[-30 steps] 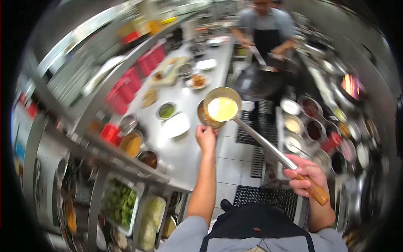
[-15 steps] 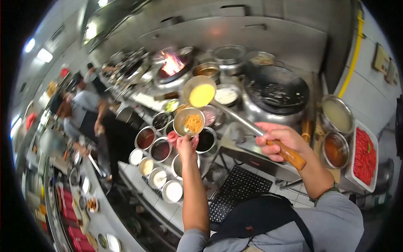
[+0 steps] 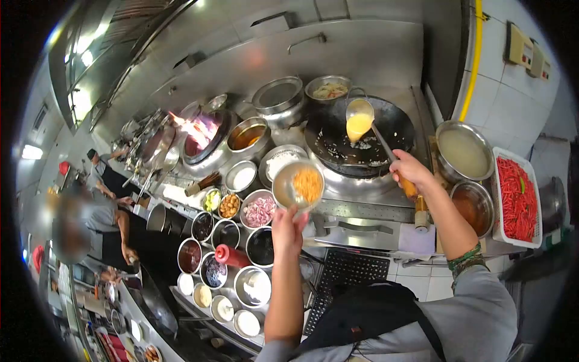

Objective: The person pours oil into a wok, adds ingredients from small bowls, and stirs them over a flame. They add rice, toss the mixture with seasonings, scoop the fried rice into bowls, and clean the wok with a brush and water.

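My right hand (image 3: 410, 170) is closed around the wooden handle of a ladle (image 3: 383, 142). The ladle's bowl is tilted over a black wok (image 3: 318, 139), with yellow liquid (image 3: 359, 125) at its lower lip. Small white bits are scattered across the wok's inside. Lower and to the left, my left hand (image 3: 289, 230) grips a metal bowl (image 3: 281, 187) by its near rim. Orange shreds (image 3: 307, 184) lie to one side in this bowl, which is held above the seasoning containers near the stove edge.
Several seasoning pots surround a red squeeze bottle (image 3: 231, 256). Flames rise from another wok (image 3: 202, 131) at left. At right stand a pot of cloudy liquid (image 3: 463, 151) and a white basket (image 3: 537, 242) of red chillies. Co-workers (image 3: 108, 223) stand at left.
My right hand has carried the ladle rightward from beside the bowl to over the wok and tipped it. The bowl in my left hand has shifted slightly right. The view has turned.
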{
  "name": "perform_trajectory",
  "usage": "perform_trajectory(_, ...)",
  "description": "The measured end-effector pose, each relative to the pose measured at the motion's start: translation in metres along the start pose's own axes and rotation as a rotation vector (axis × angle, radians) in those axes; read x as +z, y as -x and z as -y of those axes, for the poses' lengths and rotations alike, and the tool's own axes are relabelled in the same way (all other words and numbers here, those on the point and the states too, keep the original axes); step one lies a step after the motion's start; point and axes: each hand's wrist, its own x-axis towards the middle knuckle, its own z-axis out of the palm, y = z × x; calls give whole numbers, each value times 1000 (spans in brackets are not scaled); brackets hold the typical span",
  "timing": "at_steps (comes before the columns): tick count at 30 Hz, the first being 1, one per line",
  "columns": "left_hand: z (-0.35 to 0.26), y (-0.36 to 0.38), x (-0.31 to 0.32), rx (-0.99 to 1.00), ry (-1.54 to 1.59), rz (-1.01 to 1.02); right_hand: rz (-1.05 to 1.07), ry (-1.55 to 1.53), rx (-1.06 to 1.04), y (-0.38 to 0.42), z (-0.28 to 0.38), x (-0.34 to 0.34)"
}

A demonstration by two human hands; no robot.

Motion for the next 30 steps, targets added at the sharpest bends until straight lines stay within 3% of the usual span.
perform_trajectory(5, 17, 51, -74, -168, -16, -83, -177, 275, -65, -17, -15, 19)
perform_trajectory(9, 26, 63, -119, -227, -44, -91, -90, 110, 67, -9, -8, 33)
perform_trajectory(11, 25, 56, -145, -213, -62, -92, -116, 60, 108, 8, -4, 28)
perform_trajectory(14, -12, 37, -143, -115, -74, -192, -137, 377, 65, -3, -17, 14)
perform_trajectory(18, -18, -28, -162, 50, -129, -231, -151, 492, 54, -10, -8, 45)
perform_trajectory(23, -25, -85, -173, 91, -112, -346, -92, 269, 112, 25, 0, 19)
perform_trajectory(28, -10, -70, -180, 172, -88, -167, -200, 226, 4, -5, -15, 29)
perform_trajectory(30, -11, -57, -175, 144, -20, -126, -130, 194, 21, -13, -21, 33)
